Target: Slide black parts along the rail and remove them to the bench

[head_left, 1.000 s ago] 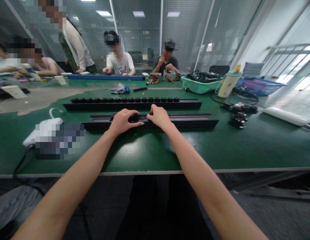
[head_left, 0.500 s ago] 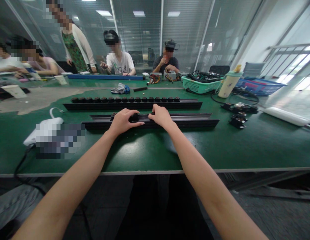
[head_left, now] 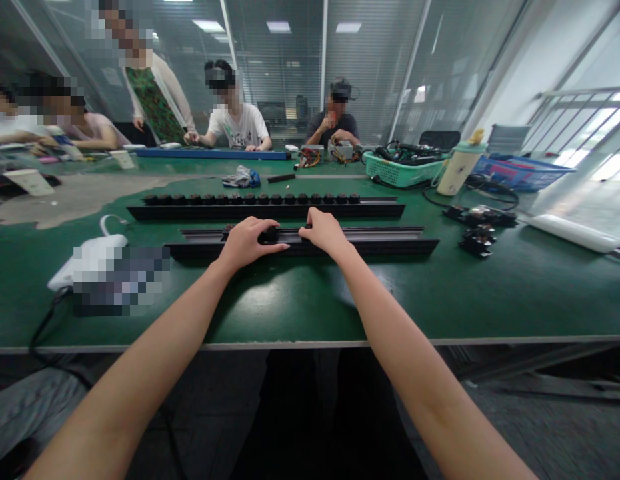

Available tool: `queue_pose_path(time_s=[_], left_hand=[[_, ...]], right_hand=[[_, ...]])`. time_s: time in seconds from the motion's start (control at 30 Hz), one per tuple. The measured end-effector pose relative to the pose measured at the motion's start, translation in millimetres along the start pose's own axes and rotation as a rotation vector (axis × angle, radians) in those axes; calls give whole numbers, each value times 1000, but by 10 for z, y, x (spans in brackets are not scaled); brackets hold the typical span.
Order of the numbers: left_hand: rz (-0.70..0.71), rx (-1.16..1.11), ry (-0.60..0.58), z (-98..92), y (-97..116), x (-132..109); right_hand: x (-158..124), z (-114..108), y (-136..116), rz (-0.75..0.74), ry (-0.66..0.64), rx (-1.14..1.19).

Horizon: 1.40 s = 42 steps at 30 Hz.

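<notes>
A long black rail (head_left: 390,247) with a grey channel lies across the table in front of me. My left hand (head_left: 246,243) is curled over its left half, thumb along the front side and fingers behind, around a black block (head_left: 271,235) seated in the channel. More dark blocks are partly hidden behind that hand. My right hand (head_left: 324,233) is closed in a pinch at the channel a little to the right, on a small black piece (head_left: 306,233) mostly covered by the fingers. Behind lies a second black rail (head_left: 265,212), carrying a row of several round-topped black blocks.
At left are a white adapter (head_left: 93,257) and a blurred-out flat object (head_left: 123,283). Loose black parts (head_left: 476,240) lie at right, near a green basket (head_left: 405,172) of cables and a cream tumbler (head_left: 459,170). Several people sit or stand across the table.
My right hand has shifted very slightly to the right along the rail. My left hand stays put. Across the table, a seated person's raised hand has lowered.
</notes>
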<state>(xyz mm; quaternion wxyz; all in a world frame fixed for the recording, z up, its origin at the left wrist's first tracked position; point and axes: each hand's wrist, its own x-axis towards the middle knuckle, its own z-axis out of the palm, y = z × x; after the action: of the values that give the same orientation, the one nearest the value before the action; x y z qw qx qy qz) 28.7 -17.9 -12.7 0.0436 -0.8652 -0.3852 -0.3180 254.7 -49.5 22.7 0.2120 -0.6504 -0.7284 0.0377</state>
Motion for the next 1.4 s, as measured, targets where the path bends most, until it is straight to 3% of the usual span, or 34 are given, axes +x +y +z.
queue_pose_path(time_s=[1.4], left_hand=[[-30,9,-13,-19,32,-3]], right_hand=[[-22,-50,13,59,-30,-17]])
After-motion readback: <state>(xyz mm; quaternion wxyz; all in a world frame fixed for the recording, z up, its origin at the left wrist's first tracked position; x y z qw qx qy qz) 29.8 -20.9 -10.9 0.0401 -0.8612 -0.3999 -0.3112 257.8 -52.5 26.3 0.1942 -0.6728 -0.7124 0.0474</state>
